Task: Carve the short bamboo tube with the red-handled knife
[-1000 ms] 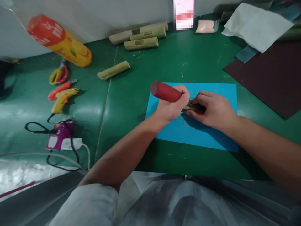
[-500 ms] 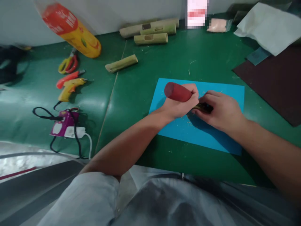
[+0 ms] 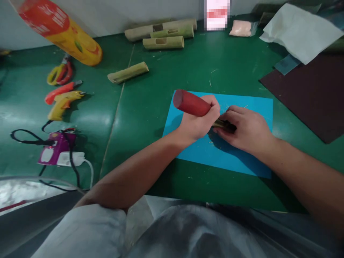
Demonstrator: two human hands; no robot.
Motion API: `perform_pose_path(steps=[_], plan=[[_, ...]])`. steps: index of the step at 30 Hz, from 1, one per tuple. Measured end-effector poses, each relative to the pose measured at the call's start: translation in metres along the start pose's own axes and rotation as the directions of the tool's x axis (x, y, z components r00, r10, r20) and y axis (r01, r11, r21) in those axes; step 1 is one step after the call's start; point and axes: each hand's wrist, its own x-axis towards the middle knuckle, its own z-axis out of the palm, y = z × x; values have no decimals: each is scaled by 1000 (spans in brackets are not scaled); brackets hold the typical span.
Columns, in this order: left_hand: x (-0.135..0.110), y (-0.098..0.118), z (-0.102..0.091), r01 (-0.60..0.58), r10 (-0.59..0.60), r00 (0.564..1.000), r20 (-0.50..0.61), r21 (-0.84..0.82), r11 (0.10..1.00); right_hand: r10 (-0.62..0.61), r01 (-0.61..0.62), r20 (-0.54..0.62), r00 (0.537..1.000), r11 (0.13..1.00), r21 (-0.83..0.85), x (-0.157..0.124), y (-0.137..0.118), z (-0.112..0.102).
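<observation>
While my left hand point(image 3: 200, 122) is fisted around the red handle point(image 3: 189, 103), my right hand point(image 3: 247, 129) pins the dark bamboo piece point(image 3: 224, 124) on the blue sheet point(image 3: 242, 161); its long axis runs left-right between them.

The handle point(image 3: 189, 102) is a thick, dull red cylinder with a blunt flat end. It tilts up and to the left, its lower end wrapped in the left hand point(image 3: 200, 120). The bamboo piece point(image 3: 225, 124) is small, dark and olive-brown. It lies low over the blue sheet point(image 3: 236, 157), mostly covered by the right hand point(image 3: 247, 130).
</observation>
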Motion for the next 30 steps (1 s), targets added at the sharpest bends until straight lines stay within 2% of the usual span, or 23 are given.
perform_pose_path(steps=[4,18,24,30], plan=[[1,-3,-2,-85,85,996,40,1,996,4,-4,0,1000,999,35,1,1,0],[0,1,-12,-74,73,986,152,1,997,24,-26,28,999,997,72,3,1,-1],[6,3,-10,26,-18,982,188,-44,999,-2,-1,21,1000,990,143,2,3,2],[4,4,-12,118,-97,977,187,-101,988,17,-18,11,1000,993,116,3,2,2]])
